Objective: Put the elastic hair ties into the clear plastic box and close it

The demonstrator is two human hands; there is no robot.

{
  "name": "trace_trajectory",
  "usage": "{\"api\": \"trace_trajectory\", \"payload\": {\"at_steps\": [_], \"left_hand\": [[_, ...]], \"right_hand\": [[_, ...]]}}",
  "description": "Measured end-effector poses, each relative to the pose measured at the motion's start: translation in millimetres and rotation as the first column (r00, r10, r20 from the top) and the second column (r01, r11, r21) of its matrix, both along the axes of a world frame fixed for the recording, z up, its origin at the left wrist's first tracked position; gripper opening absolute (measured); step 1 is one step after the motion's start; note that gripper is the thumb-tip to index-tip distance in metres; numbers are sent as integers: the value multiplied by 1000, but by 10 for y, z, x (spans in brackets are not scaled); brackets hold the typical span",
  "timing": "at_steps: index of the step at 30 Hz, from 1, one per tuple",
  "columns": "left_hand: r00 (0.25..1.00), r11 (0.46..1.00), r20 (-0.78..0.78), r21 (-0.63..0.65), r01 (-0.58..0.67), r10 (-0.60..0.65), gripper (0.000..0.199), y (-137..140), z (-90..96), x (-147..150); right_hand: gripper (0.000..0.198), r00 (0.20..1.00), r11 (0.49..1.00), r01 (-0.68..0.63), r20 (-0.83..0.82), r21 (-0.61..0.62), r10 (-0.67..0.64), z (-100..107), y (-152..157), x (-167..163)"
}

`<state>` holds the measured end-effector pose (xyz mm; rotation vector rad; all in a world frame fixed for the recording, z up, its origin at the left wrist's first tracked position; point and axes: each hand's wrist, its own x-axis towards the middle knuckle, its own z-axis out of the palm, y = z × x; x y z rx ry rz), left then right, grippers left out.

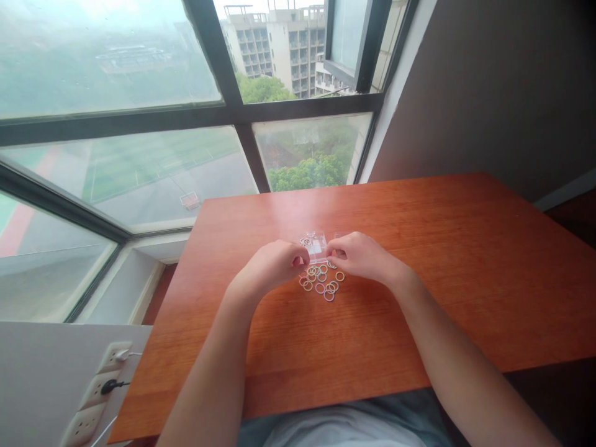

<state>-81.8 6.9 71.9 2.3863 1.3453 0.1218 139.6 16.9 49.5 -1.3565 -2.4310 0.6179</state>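
A small clear plastic box (318, 247) lies on the wooden table, its near edge between my two hands. My left hand (279, 261) has its fingers closed at the box's left side. At the right side my right hand (357, 254) pinches the box, thumb and fingers pressed together. Some small ring-shaped bands (305, 241) show at the box's far left. Several more pastel hair ties (320, 288) are scattered just below the box, some overlapping. My fingertips partly hide the box's near corners.
The reddish-brown table (419, 248) stretches far to the right. Large windows with dark frames (249, 155) stand behind it and to the left. Wall sockets (95, 390) with plugged cables are at the lower left, beside the table's left edge.
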Motion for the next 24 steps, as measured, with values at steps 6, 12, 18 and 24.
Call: {"api": "trace_trajectory", "payload": {"at_steps": [6,12,18,24], "left_hand": [[991,1000,-132,-4,16,-16,13,-62,-66,141],[987,1000,-161,17,3,0,14,-58,-107,158],[982,999,-185,33,-39,44,13,-50,-96,134],[981,999,-190,10,-41,43,15,-47,-79,142]], "right_hand": [[20,994,988,-58,88,-140,71,-10,8,80],[23,993,986,-52,100,-158,68,7,2,110],[14,988,971,-57,128,-234,89,52,-15,124],[14,981,972,-72,159,-223,109,80,-38,107]]}}
